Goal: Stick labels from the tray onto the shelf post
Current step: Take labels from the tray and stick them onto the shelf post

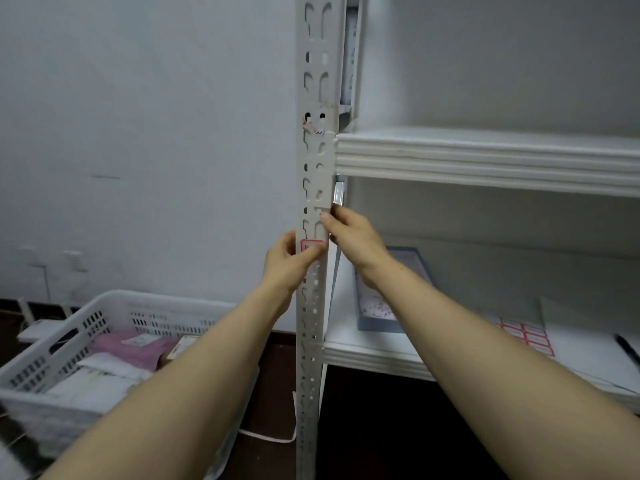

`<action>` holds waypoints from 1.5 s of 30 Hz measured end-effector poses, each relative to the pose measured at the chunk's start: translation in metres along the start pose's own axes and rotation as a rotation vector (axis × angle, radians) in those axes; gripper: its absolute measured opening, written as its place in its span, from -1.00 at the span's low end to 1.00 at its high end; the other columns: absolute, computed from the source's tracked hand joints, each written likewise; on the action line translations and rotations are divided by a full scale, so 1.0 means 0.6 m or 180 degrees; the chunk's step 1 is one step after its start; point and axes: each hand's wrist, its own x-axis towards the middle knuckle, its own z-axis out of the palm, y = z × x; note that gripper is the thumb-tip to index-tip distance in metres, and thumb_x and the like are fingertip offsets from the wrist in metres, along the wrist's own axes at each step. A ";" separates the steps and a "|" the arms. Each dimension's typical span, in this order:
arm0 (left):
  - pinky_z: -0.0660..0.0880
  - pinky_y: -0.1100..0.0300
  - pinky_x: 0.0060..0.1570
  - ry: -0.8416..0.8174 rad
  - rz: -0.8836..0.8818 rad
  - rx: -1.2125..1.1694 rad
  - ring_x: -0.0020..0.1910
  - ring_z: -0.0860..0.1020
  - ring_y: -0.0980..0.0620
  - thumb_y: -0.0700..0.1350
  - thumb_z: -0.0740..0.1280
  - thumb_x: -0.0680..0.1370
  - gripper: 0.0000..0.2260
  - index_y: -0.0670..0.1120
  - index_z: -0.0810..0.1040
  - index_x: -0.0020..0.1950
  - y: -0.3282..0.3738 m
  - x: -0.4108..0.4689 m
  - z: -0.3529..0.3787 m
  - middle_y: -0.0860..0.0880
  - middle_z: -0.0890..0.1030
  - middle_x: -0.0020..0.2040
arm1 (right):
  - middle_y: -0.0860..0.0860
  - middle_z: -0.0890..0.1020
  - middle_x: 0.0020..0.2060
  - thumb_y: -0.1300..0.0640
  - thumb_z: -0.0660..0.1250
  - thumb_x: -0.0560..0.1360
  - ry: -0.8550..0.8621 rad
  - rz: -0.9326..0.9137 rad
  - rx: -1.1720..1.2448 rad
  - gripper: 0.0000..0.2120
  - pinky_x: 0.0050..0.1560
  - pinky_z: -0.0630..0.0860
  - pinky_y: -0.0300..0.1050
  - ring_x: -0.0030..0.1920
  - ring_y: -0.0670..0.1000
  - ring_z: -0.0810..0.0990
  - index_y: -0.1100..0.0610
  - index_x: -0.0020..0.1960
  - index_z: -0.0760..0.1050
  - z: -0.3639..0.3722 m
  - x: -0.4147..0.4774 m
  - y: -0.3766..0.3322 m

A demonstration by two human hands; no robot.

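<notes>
A white perforated shelf post runs up the middle of the view. A red-bordered label lies on its front face at mid height. My left hand pinches the label against the post, thumb across its lower edge. My right hand grips the post's right edge just above the label, fingertips on the front face. An older torn label remnant clings higher up. A sheet of red-bordered labels lies on the lower shelf at the right.
White shelf boards jut right from the post. A grey-framed tray and a black pen sit on the lower shelf. A white slotted basket with papers and a pink pack stands on the dark floor at left.
</notes>
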 end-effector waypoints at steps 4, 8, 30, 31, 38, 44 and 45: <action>0.49 0.38 -0.09 0.0057 0.0022 0.0027 0.03 0.60 0.09 -0.11 0.42 0.47 -0.62 -0.15 0.49 0.26 -0.008 0.002 0.004 -0.06 0.63 0.10 | 0.15 0.63 0.09 0.12 0.19 0.58 -0.0063 -0.0149 -0.0049 -0.86 0.23 0.51 0.05 0.12 0.12 0.60 0.05 0.05 0.52 -0.003 0.009 0.005; 0.48 0.34 -0.09 0.0123 0.0085 -0.0039 -0.01 0.61 0.08 -0.12 0.39 0.49 -0.71 -0.15 0.53 0.18 -0.014 0.005 0.007 -0.04 0.65 0.03 | 0.23 0.63 0.05 0.10 0.19 0.58 -0.0054 -0.0277 -0.0183 -0.86 0.22 0.49 0.19 0.11 0.24 0.59 0.01 0.00 0.53 -0.003 0.012 0.011; 0.34 0.55 -0.45 -0.0021 0.0160 0.0358 -0.20 0.37 0.14 -0.16 0.15 0.60 -0.78 -0.17 0.25 0.22 -0.021 0.002 0.029 0.05 0.34 -0.21 | 0.33 0.60 -0.04 0.10 0.20 0.57 0.0166 -0.0564 -0.0368 -0.77 0.13 0.47 0.27 0.03 0.34 0.54 0.23 0.04 0.54 0.000 0.029 0.037; 0.32 0.57 -0.46 -0.0012 0.0166 0.0356 -0.21 0.37 0.16 -0.16 0.15 0.60 -0.75 -0.20 0.25 0.24 -0.021 0.001 0.030 0.06 0.34 -0.20 | 0.33 0.60 -0.05 0.10 0.20 0.57 0.0175 -0.0565 -0.0382 -0.76 0.13 0.47 0.27 0.01 0.33 0.55 0.24 0.04 0.54 0.000 0.029 0.038; 0.34 0.58 -0.34 0.0048 0.0251 0.0111 -0.20 0.43 0.23 -0.16 0.19 0.60 -0.66 -0.31 0.26 0.30 -0.031 0.004 0.032 0.08 0.41 -0.18 | 0.27 0.60 -0.16 0.01 0.20 0.52 0.0204 -0.0566 -0.0312 -0.70 0.11 0.49 0.26 -0.13 0.29 0.52 0.23 0.02 0.52 0.006 0.028 0.040; 0.38 0.55 -0.35 0.0066 0.0272 0.0077 -0.23 0.42 0.17 -0.19 0.19 0.59 -0.74 -0.24 0.28 0.24 -0.031 0.010 0.034 0.05 0.42 -0.23 | 0.32 0.60 -0.03 -0.01 0.20 0.50 0.0265 -0.0583 -0.0292 -0.67 0.11 0.47 0.31 0.05 0.36 0.52 0.22 0.05 0.53 0.007 0.025 0.040; 0.38 0.54 -0.35 0.0084 0.0279 0.0096 -0.24 0.41 0.18 -0.19 0.18 0.59 -0.71 -0.25 0.26 0.27 -0.032 0.012 0.036 0.05 0.41 -0.23 | 0.31 0.60 -0.03 -0.01 0.19 0.50 0.0265 -0.0600 -0.0296 -0.67 0.11 0.47 0.30 0.05 0.36 0.52 0.22 0.06 0.53 0.007 0.025 0.040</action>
